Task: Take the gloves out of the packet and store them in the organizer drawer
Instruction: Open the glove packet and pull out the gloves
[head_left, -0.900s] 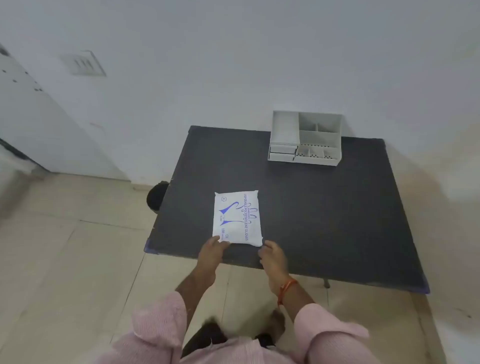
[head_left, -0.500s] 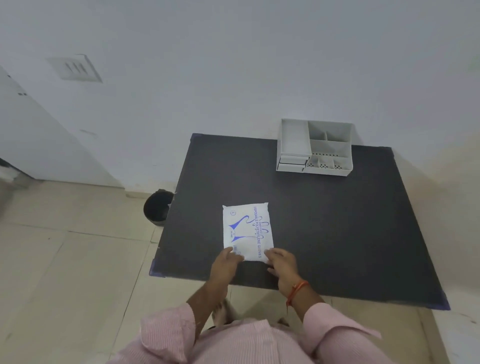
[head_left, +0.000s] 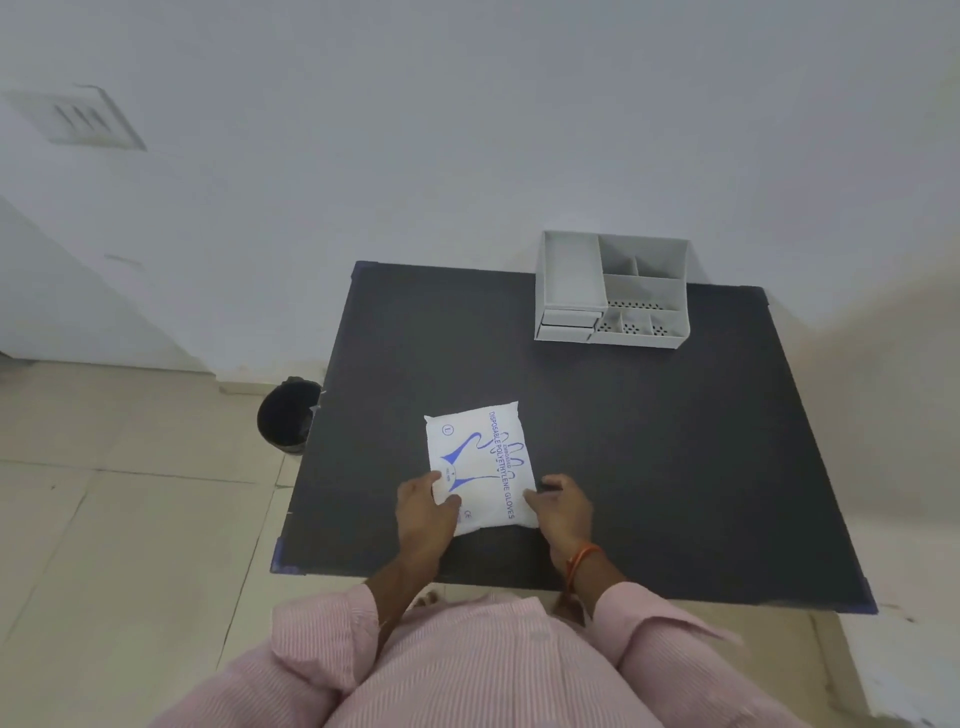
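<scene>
A white glove packet (head_left: 480, 462) with blue print lies flat on the black table (head_left: 649, 441), near the front left. My left hand (head_left: 425, 512) grips its near left corner, thumb on top. My right hand (head_left: 563, 506) holds the near right corner, fingers curled at the edge. The packet looks sealed and no gloves show. The grey organizer (head_left: 613, 288) stands at the table's far edge against the wall, with two shut drawers (head_left: 567, 325) at its lower left and open compartments on top.
A black waste bin (head_left: 288, 415) stands on the tiled floor beside the table's left edge. A white wall runs right behind the table. My pink sleeves fill the bottom of the view.
Both hands have slid further onto the packet's near corners and closed on them. The camera has moved closer to the table.
</scene>
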